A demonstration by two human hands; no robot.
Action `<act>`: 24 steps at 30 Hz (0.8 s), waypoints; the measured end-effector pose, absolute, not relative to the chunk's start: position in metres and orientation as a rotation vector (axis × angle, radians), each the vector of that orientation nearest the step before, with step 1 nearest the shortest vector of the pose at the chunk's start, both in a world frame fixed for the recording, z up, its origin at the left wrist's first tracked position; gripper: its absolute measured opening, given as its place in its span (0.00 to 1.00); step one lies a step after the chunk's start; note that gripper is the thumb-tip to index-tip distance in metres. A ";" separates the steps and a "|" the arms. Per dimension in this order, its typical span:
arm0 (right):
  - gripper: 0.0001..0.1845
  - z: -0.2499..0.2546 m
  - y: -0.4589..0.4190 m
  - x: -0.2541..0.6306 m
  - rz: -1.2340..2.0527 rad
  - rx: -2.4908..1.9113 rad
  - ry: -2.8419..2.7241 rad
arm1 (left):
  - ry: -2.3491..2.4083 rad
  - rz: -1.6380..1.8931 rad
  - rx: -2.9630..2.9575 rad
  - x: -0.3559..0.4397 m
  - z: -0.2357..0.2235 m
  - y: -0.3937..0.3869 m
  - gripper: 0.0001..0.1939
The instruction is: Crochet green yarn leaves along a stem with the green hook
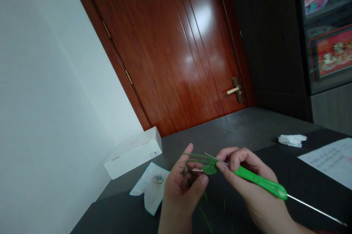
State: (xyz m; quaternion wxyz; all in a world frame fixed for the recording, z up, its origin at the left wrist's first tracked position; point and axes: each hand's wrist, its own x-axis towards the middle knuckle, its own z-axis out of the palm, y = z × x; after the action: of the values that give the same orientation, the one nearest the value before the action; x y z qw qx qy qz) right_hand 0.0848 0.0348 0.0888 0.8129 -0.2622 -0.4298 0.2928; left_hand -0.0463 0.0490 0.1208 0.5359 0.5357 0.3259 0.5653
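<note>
My right hand (pixel 250 175) is closed around a crochet hook with a green handle (pixel 261 182). Its thin metal tip points up and left, and a second metal end sticks out behind the hand. A small green crocheted piece (pixel 210 168) sits at the hook, by my right fingertips. Green yarn runs from it to my left hand (pixel 184 190), whose raised index finger carries the strands while the other fingers curl around them. A thin pinkish strip shows beside the piece's left edge. Loose yarn hangs below, blurred against the dark table.
On the dark table (pixel 233 127), a long white box (pixel 134 157) lies against the wall. A white cloth or tissue (pixel 155 184) with a small coil on it is left of my hands. To the right are a crumpled tissue (pixel 292 140) and a printed sheet (pixel 332 162). A wooden door (pixel 170 54) stands behind.
</note>
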 end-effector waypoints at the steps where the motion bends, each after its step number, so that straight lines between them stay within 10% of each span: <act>1: 0.13 0.088 0.034 0.085 0.604 -0.566 -0.925 | 0.778 1.351 1.286 -0.045 0.121 0.047 0.35; 24: 0.14 0.090 0.027 0.086 1.050 -0.433 -0.849 | 0.740 1.310 1.302 -0.049 0.127 0.045 0.34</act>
State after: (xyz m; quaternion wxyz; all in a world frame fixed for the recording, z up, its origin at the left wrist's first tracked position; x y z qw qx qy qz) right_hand 0.0861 0.0274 0.0896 0.7591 -0.1987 -0.3897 0.4821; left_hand -0.0493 0.0446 0.1270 0.5447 0.5486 0.3118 0.5524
